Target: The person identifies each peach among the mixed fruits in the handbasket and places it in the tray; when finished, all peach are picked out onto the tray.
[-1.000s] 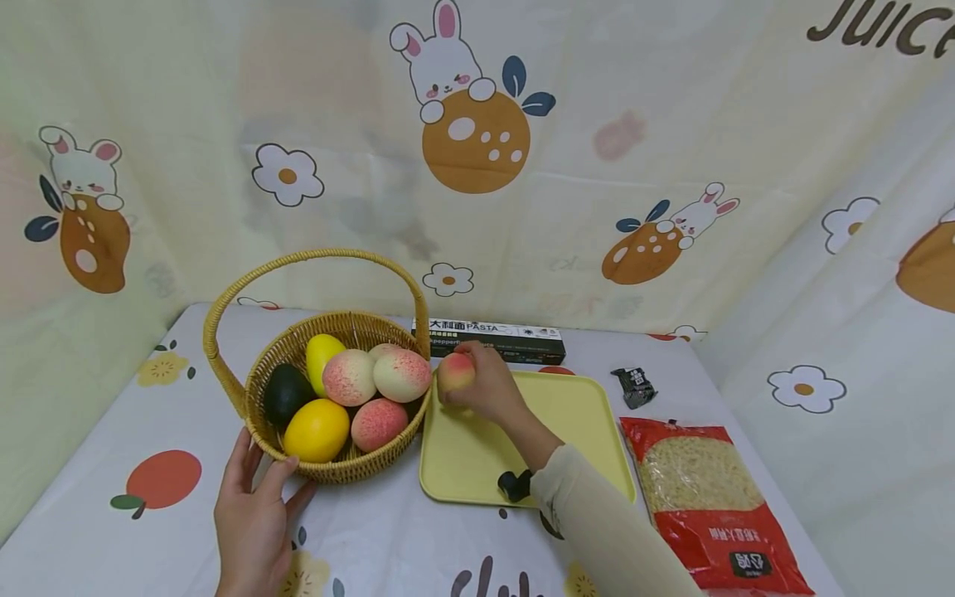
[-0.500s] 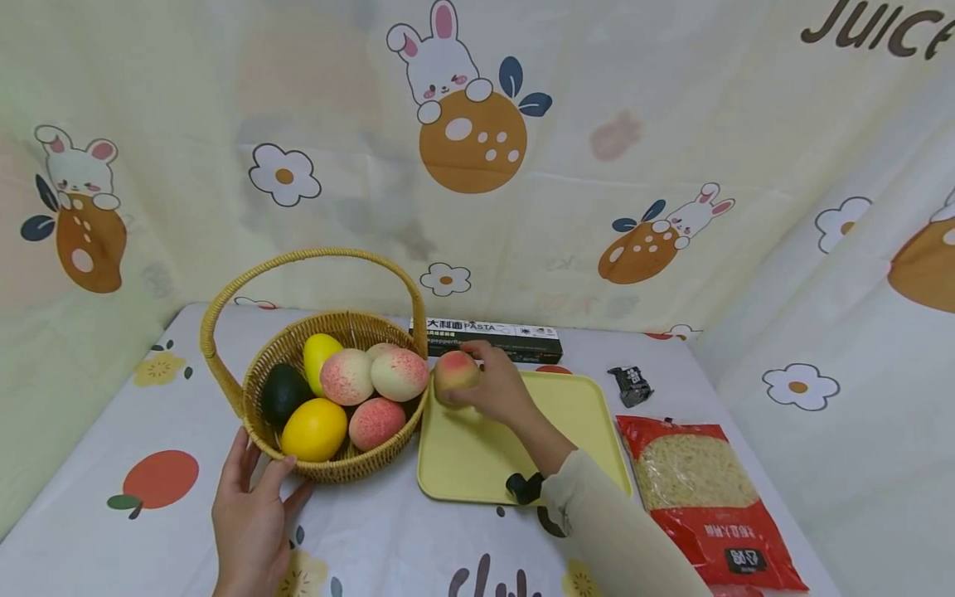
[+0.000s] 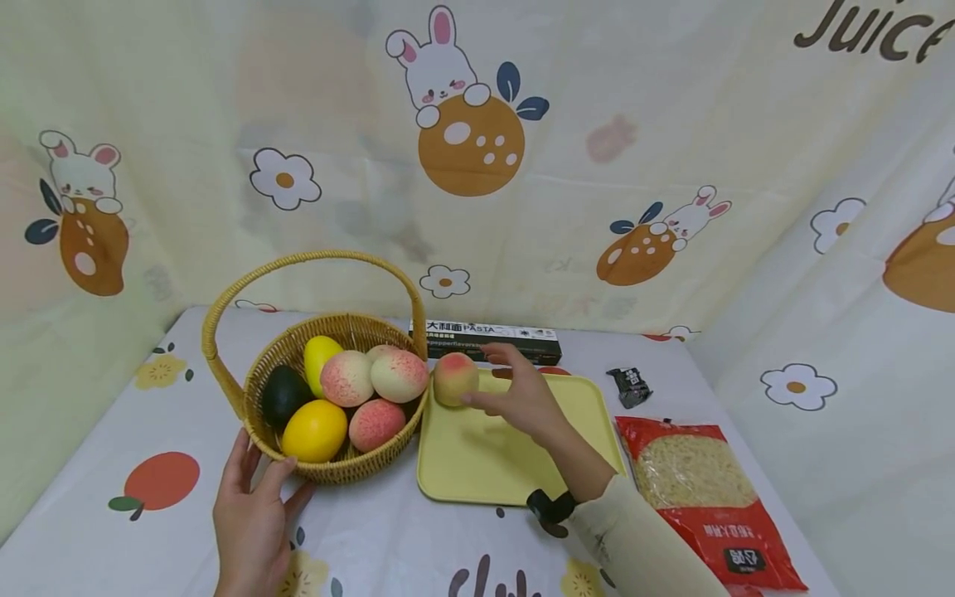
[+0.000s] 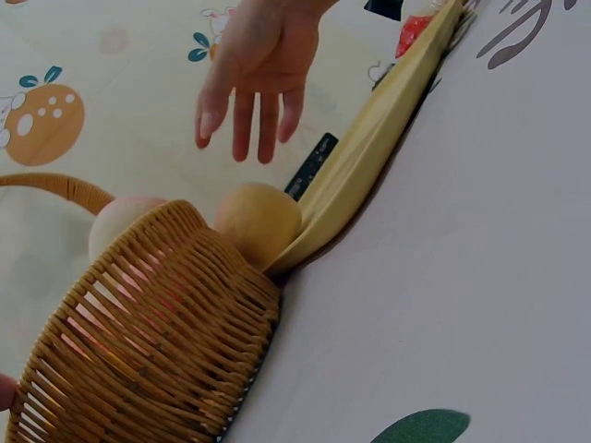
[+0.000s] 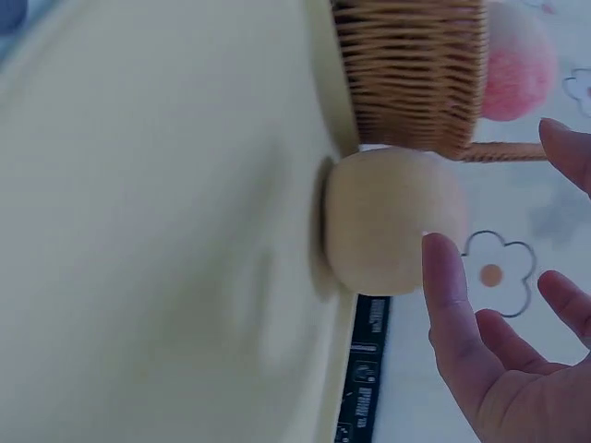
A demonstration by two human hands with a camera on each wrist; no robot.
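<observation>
A peach (image 3: pixel 456 380) with a red top sits in the far left corner of the yellow tray (image 3: pixel 485 464), close beside the wicker basket (image 3: pixel 328 474). My right hand (image 3: pixel 525 398) is just to the right of the peach, its fingers spread and nothing in its grasp. In the right wrist view, the thumb and fingers of that hand (image 5: pixel 517 378) appear apart, with the peach (image 5: pixel 388 221) behind. My left hand (image 3: pixel 252 514) holds the basket at its near left side, thumb at the rim. Inside the basket lie several peaches (image 3: pixel 379 423), yellow fruits (image 3: pixel 315 431) and a dark green fruit (image 3: pixel 287 396).
A dark pasta box (image 3: pixel 522 344) stands behind the tray. To the right are a small black packet (image 3: pixel 631 387) and a red bag of pasta (image 3: pixel 705 489). Printed curtains (image 3: pixel 336 207) hang behind and at both sides of the table.
My right hand has let go of the peach, opened its fingers and drawn back to the right. The peach stays in the tray's corner; my left hand keeps its place at the basket.
</observation>
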